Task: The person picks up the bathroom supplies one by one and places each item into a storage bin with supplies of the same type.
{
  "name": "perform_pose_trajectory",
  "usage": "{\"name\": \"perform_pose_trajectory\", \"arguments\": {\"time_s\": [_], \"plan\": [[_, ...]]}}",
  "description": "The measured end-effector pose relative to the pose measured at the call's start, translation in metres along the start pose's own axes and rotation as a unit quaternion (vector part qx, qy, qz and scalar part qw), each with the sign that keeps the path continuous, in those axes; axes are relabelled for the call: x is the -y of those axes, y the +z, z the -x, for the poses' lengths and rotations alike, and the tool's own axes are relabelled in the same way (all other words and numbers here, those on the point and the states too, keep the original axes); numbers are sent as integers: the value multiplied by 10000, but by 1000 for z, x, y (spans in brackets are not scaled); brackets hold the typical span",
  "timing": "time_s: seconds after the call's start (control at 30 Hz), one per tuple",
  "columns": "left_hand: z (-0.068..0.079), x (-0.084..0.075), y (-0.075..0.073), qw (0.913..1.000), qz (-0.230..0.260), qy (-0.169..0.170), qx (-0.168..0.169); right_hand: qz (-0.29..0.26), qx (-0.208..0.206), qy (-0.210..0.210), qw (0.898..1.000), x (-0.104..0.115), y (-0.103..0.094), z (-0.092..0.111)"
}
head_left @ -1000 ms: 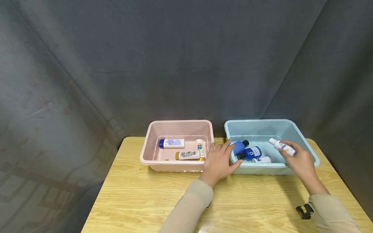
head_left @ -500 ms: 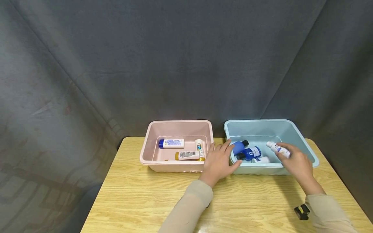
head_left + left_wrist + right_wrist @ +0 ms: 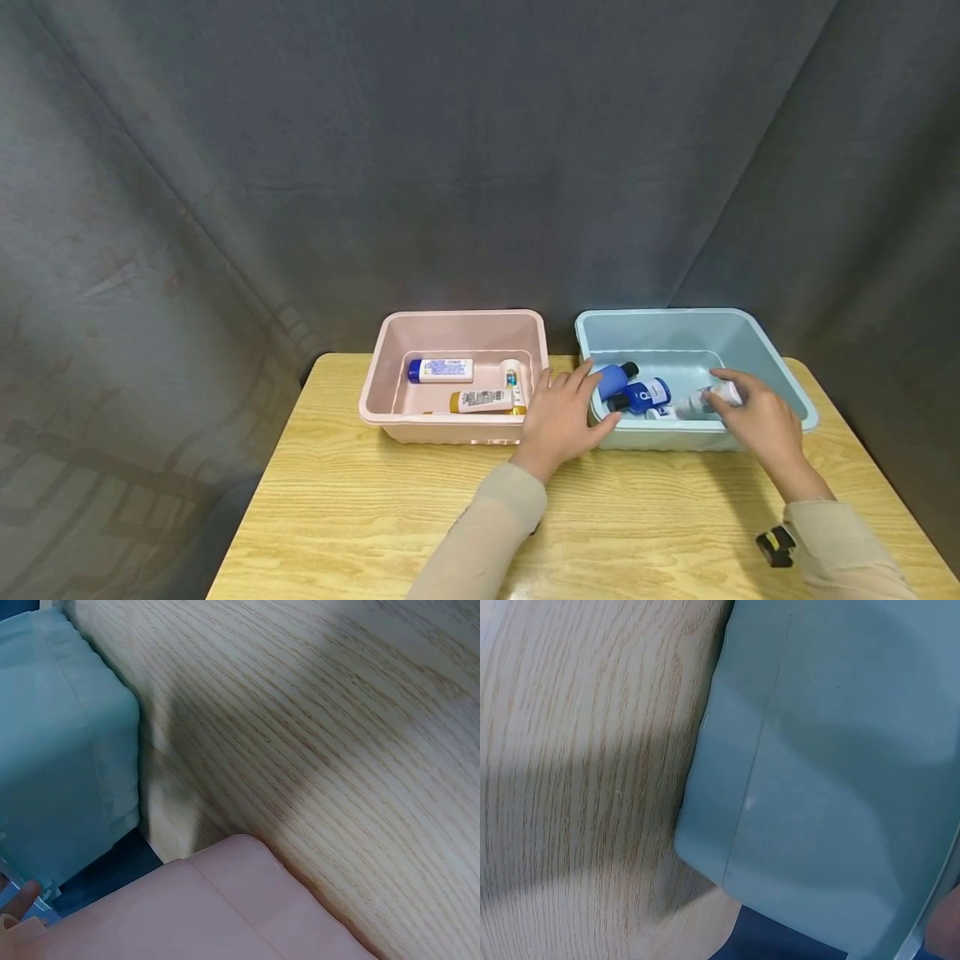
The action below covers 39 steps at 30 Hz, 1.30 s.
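Observation:
My right hand [image 3: 765,421] reaches over the front rim of the light blue bin [image 3: 667,315] and pinches a small white bottle [image 3: 726,393] with a printed label. That bottle is blurred and tilted, its lower end close to a white container [image 3: 660,412] lying in the bin. Beside it lie a dark blue bottle [image 3: 647,395] and a lighter blue bottle [image 3: 613,380], both black-capped. With fingers spread, my left hand [image 3: 558,417] rests between the bins at their facing rims. In the left wrist view a fingertip [image 3: 24,898] shows by the blue bin; the right wrist view shows mostly bin wall [image 3: 832,787].
A pink bin [image 3: 465,317] stands left of the blue one. Inside are a white tube with a blue cap [image 3: 442,370], a gold-capped tube [image 3: 483,400] and a white-capped container [image 3: 512,375]. Both bins stand on a wooden table [image 3: 360,517] before a grey curtain [image 3: 450,167].
My right hand has moved slightly left and the bottle in it has swung lower, its capped end now pointing down toward the other containers. My left hand has stayed in place.

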<state>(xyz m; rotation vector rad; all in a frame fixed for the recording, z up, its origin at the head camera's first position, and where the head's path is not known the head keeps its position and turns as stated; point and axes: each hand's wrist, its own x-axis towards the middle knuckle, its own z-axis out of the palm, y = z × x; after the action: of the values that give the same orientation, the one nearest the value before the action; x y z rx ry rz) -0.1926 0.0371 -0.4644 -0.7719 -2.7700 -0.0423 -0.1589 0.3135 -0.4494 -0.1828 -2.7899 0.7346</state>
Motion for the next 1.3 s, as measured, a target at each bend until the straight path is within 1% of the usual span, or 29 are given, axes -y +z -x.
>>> {"name": "perform_pose_trajectory", "arguments": {"time_s": [0.33, 0.7, 0.93, 1.2, 1.3], "plan": [[0, 0, 0, 9999, -86, 6, 73, 2, -22, 30, 10000, 3, 1, 1], [0, 0, -2, 9999, -96, 22, 31, -20, 54, 124, 9999, 1, 1, 1], [0, -1, -1, 9999, -48, -9, 89, -47, 101, 144, 9998, 0, 1, 0], [0, 0, 0, 10000, 5, -18, 43, -40, 138, 142, 9998, 0, 1, 0], [0, 0, 0, 10000, 9, -21, 28, -21, 71, 115, 9999, 0, 2, 0]]}}
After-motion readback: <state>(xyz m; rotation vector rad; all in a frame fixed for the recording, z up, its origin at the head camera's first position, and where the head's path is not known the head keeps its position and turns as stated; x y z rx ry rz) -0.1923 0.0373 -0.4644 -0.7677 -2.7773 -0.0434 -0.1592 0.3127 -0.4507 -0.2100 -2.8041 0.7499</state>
